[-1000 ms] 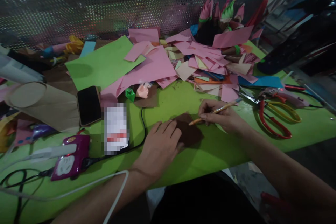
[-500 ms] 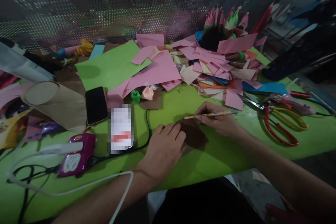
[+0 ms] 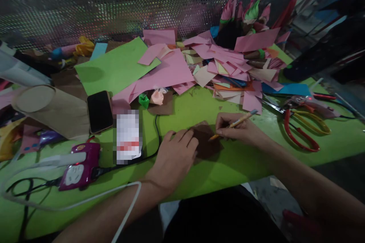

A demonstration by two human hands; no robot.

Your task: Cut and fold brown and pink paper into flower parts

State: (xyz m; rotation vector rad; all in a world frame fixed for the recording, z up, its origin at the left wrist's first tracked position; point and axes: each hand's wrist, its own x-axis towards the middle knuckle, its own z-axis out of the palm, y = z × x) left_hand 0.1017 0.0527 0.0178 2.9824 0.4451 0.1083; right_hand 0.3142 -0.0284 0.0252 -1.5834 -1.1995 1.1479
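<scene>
A small brown piece of paper (image 3: 207, 146) lies on the green table (image 3: 176, 115) in front of me. My left hand (image 3: 178, 152) rests flat on its left edge, fingers stretched out. Between the thumb and fingers of my right hand (image 3: 235, 127) is a pencil (image 3: 236, 121), slanting down to the left. Its tip is at the brown paper; whether it touches cannot be made out. To the right of that hand lie scissors (image 3: 302, 129) with red and yellow handles. Pink paper pieces (image 3: 225, 59) are heaped beyond my hands.
A black phone (image 3: 99, 112) and a blurred-out white item (image 3: 127, 136) lie left. Near them are a magenta power strip (image 3: 80, 167) with cables, and a brown paper roll (image 3: 54, 110). A green sheet (image 3: 114, 64) lies behind. A glue gun (image 3: 316, 106) lies at right.
The pencil tip has moved from the brown paper's far edge nearer to me and rightward, and the pencil stands steeper. My left hand still presses on the paper. The view has shifted slightly.
</scene>
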